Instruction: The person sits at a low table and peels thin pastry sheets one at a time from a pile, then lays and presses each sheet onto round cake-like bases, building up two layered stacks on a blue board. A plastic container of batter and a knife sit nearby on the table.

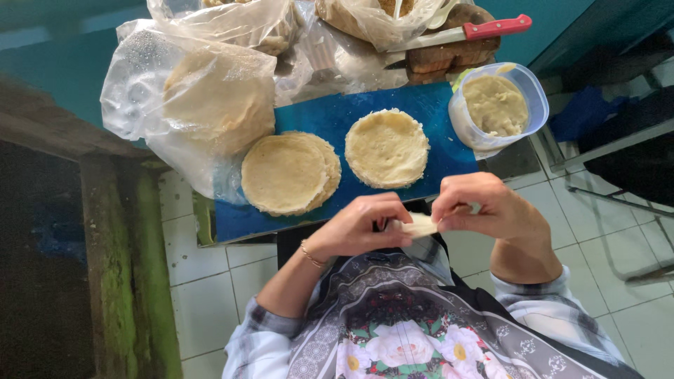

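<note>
Head view. The left hand (358, 228) and the right hand (484, 207) are meeting over the lap, both pinching one small pale wrapper (415, 226) between thumbs and fingertips. The wrapper is lying between the two hands, its long axis running left to right, each end gripped by one hand, so neither hand is nearer. It is sitting just short of the near edge of the blue board (337, 116). On the board two stacks of round wrappers are lying side by side: the left stack (284, 174) and the right stack (387, 147), the latter straight ahead of the hands. One tub of filling (496, 105) is standing at the board's right end. One red-handled knife (463, 32) is resting on a wooden block (456, 55). A bag of wrappers (210, 98) is lying at left.
</note>
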### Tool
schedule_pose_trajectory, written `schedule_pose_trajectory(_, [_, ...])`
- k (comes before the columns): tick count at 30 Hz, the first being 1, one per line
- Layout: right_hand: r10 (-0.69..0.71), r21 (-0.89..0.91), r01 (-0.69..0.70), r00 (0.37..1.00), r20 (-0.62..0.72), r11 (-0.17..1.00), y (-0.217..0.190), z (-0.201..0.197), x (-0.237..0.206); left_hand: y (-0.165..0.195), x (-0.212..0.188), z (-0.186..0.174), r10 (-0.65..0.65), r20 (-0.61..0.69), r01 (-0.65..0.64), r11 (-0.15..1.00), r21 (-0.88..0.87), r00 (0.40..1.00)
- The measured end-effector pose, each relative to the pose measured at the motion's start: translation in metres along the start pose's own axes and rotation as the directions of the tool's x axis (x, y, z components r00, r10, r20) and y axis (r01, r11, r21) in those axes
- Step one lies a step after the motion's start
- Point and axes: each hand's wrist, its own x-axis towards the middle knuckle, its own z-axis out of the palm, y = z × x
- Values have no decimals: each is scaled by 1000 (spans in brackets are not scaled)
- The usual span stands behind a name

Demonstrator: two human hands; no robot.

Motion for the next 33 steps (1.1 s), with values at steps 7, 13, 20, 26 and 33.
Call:
schedule_pose_trajectory(7, [-94,-304,-40,905,-414,952,21,-14,54,7,45,-52,173,-357,-36,933,357,918])
schedule_pose_trajectory(13, [-108,-459,-168,849,-517,872,49,-6,63,-24,58,-61,288,-423,102,714,693,859])
schedule_pose_trajectory(20, [-49,-592,-236,904,-425,771,75,43,29,-66,26,-13,253,-302,132,525,841,919])
schedule_pose_trajectory(26, [-187,-735,-188,899,-396,651,71,51,24,-73,19,-8,267,-336,153,531,833,903])
schedule_pose_trajectory(33, [-252,-813,-133,911,-325,567,68,59,19,-65,8,-3,283,-334,165,488,857,899])
